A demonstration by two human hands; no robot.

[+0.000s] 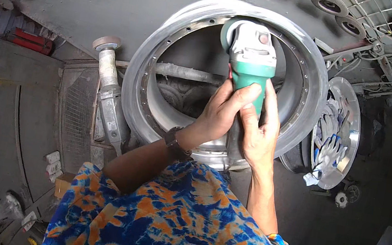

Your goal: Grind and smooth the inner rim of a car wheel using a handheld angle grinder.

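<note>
Inside the big polished metal wheel rim (pixel 312 85) standing on the grey floor, a green and grey angle grinder (pixel 251 53) points at the far wall; the left hand (pixel 222 110) and right hand (pixel 256 129) both clasp its handle.

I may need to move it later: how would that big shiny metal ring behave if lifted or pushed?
The metal ring looks rigid, thick-walled metal, so probably stiff and heavy. Its polished surface may be slippery. Being round, it could roll if stood on edge. Both hands, left hand and right hand, hold the green grinder inside it.
</note>
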